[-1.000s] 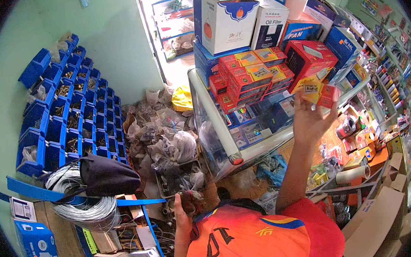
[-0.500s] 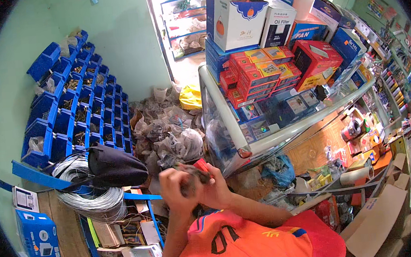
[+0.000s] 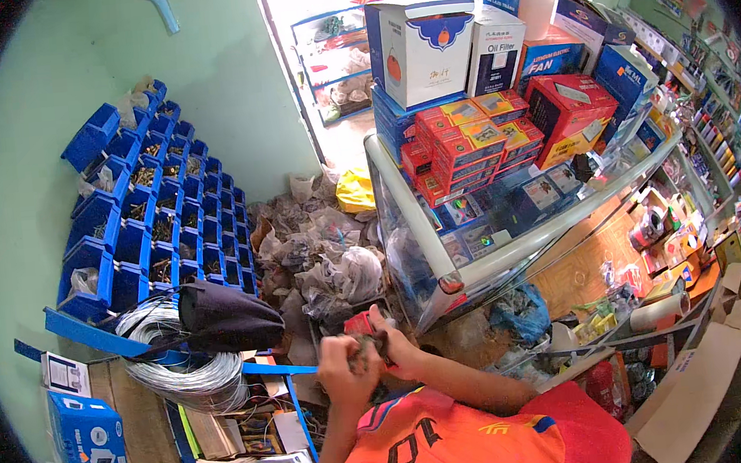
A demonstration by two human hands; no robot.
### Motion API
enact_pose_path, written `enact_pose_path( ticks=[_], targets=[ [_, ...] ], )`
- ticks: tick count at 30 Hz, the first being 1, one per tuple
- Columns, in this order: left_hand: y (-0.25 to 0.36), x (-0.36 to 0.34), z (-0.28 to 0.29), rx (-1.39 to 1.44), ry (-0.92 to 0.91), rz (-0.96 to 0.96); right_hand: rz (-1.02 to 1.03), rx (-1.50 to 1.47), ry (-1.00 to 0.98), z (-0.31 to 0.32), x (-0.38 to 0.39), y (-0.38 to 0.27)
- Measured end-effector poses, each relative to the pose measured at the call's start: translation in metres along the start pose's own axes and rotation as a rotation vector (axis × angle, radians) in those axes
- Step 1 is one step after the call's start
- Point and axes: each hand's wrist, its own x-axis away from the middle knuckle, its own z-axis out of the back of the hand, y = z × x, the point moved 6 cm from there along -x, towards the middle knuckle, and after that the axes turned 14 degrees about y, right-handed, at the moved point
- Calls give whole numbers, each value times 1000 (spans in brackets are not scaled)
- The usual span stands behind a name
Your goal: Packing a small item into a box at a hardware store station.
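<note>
both of my hands are together at the lower middle of the frame, in front of my orange shirt [image 3: 457, 441]. my left hand [image 3: 347, 371] is closed, with the fingers bent around a dark piece [image 3: 369, 346], whose kind i cannot tell because it is small and blurred. my right hand [image 3: 400, 354] is gripping a small red thing [image 3: 358, 324], which shows just above the fingers of the left hand, with the thumb pointing up beside it.

behind the hands, at the middle of the frame, lies a heap of plastic bags [image 3: 338, 256], and a yellow bag [image 3: 355, 191] is at its far end. to the right of this heap stands a glass desk [image 3: 413, 217] with pale rails. it carries stacked small red boxes [image 3: 468, 147], a bigger red box [image 3: 572, 115] near them, and a tall white and blue box [image 3: 431, 66] behind.

at the left of the frame there are rows of blue bins [image 3: 131, 248]. below them a black bag [image 3: 229, 318] rests against a coil of wire [image 3: 193, 382]. at the lower right is an opened brown carton [image 3: 691, 385].
</note>
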Motion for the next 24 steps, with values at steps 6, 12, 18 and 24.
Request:
enact_pose_path(
  ticks=[6,12,18,24],
  targets=[
    [-24,-12,8,-49,35,103,19,58,-50,-19,23,11],
    [10,8,-11,58,-212,2,233,-94,-110,10,3,-21],
    [-4,14,-22,89,-78,139,242,70,-49,23,-3,-26],
    [-35,-15,-18,84,156,264,274,233,-117,5,34,-36]
  ],
)
